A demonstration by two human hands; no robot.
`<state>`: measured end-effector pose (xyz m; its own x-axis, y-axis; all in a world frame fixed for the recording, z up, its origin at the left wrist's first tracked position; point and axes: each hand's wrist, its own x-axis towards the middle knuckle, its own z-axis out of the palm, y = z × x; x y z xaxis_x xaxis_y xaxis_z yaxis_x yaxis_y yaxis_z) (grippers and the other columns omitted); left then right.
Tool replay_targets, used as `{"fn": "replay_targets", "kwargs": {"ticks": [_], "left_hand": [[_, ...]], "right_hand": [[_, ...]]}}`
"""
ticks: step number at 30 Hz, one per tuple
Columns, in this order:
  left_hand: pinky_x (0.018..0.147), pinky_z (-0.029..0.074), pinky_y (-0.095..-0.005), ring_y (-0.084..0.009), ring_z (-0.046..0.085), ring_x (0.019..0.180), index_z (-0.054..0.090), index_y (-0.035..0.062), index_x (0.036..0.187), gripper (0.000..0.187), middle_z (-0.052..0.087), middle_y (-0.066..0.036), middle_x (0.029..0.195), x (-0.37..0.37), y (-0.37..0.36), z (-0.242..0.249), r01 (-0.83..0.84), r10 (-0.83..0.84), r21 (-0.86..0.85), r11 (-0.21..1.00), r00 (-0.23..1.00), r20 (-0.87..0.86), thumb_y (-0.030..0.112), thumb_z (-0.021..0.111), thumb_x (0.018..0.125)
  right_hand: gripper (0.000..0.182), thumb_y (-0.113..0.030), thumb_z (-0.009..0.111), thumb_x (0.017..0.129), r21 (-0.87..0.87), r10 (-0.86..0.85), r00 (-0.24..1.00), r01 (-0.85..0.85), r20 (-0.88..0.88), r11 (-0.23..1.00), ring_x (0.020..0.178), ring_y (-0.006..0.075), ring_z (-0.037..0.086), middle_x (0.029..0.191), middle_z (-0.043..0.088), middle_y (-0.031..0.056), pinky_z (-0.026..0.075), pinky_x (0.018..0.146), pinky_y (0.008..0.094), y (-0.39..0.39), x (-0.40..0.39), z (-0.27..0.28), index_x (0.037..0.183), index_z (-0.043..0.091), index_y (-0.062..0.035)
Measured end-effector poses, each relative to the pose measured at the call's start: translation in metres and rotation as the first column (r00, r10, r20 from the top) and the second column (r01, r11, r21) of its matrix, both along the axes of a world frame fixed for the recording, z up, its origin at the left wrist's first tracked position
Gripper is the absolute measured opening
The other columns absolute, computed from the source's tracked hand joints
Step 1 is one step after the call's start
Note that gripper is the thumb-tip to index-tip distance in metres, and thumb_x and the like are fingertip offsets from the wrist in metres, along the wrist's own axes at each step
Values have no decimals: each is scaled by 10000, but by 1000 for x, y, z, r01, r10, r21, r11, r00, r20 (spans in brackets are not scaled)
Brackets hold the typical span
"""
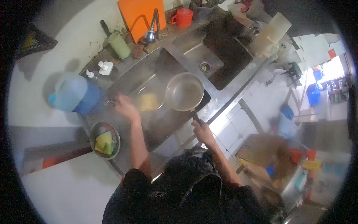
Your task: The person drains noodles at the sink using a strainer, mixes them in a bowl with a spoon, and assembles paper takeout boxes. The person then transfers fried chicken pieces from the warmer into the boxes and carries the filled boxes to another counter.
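Note:
My right hand [202, 132] is wrapped around the dark handle of a saucepan [185, 92]. The pan is held over the double sink [164, 56], its inside facing up toward me. At the sink's left edge, my left hand [125, 107] has its fingers curled together by a small shiny metal piece [110, 102]; I cannot tell what that piece is. Between my hands, a pale yellow, blurry thing [148, 102] lies in the left basin, with a thin round rim about it.
A bowl [97, 128] with yellow and green sponges stands at left, below a big blue jug [76, 91]. Pump bottles [106, 68], a green container [119, 45], a faucet [150, 35], an orange board [140, 16] and a red mug [182, 17] line the back.

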<state>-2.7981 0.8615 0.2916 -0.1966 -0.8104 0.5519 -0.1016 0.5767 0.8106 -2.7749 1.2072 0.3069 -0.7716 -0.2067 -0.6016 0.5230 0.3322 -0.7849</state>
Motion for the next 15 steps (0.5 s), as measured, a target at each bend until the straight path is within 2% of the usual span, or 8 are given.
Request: {"fn": "replay_targets", "kwargs": {"ticks": [2, 3, 5, 7, 9, 12, 13, 15], "left_hand": [[787, 450, -355, -180, 589, 845, 624, -6, 940, 278, 631, -65, 885, -22, -5, 5, -36, 55, -101, 994, 980, 191, 226, 493, 1017], [822, 462, -359, -196, 613, 891, 638, -20, 1006, 286, 657, -88, 936, -9, 3, 11, -81, 63, 53, 995, 959, 278, 222, 485, 1019], [857, 481, -368, -221, 643, 946, 654, -32, 1076, 304, 685, -118, 998, 11, 12, 7, -132, 147, -65, 989, 893, 426, 205, 472, 1021], [858, 494, -377, -239, 655, 963, 659, -27, 1083, 295, 689, -131, 1018, 0, -8, -12, -33, 337, -581, 813, 840, 424, 180, 459, 1020], [819, 494, -392, -257, 658, 935, 659, -31, 1057, 281, 689, -140, 1005, -13, 0, -4, -61, 223, -378, 924, 888, 403, 165, 462, 1015], [778, 493, -405, -270, 654, 865, 656, -34, 1005, 265, 684, -147, 962, 9, -3, -5, -11, 165, -360, 933, 903, 398, 161, 476, 1006], [778, 492, -405, -268, 648, 853, 655, -35, 998, 270, 680, -150, 954, -6, -7, -6, -10, 177, -386, 922, 899, 401, 168, 478, 1005], [787, 488, -404, -262, 633, 846, 655, -40, 996, 287, 669, -154, 948, -14, -6, -4, -49, 254, -412, 910, 851, 459, 187, 478, 1006]], "right_hand": [[385, -360, 532, 992, -28, -24, 999, 23, -24, 999, 575, 111, 506, 705, 548, 13, 396, 506, 276, -4, -18, -5, 1077, 631, 3], [387, -360, 530, 993, -19, 5, 998, -6, -60, 1000, 578, 109, 505, 702, 545, 11, 394, 508, 275, -1, -15, -14, 1076, 630, 4], [381, -354, 518, 1000, -43, 18, 999, -20, -46, 999, 584, 105, 503, 695, 532, 13, 395, 509, 272, 3, -2, -19, 1082, 631, 0], [375, -347, 511, 1004, -26, 71, 992, -74, -105, 997, 592, 111, 510, 698, 533, 19, 409, 518, 278, 1, 3, -29, 1084, 634, -1], [373, -332, 500, 1009, 49, 126, 989, -122, -72, 991, 630, 138, 553, 726, 570, 42, 458, 569, 318, 4, -7, -12, 1091, 639, 4], [393, -331, 500, 1005, 68, 113, 988, -121, 107, 990, 660, 171, 588, 758, 609, 75, 482, 602, 357, 0, -10, 16, 1087, 634, 29], [417, -335, 506, 998, 88, 148, 985, -140, -91, 986, 643, 194, 603, 761, 622, 107, 486, 597, 373, 2, -6, -24, 1084, 621, 57], [426, -339, 508, 995, 83, 134, 953, -115, -272, 990, 638, 208, 601, 746, 615, 116, 485, 594, 373, 3, -10, -48, 1076, 619, 65]]}}
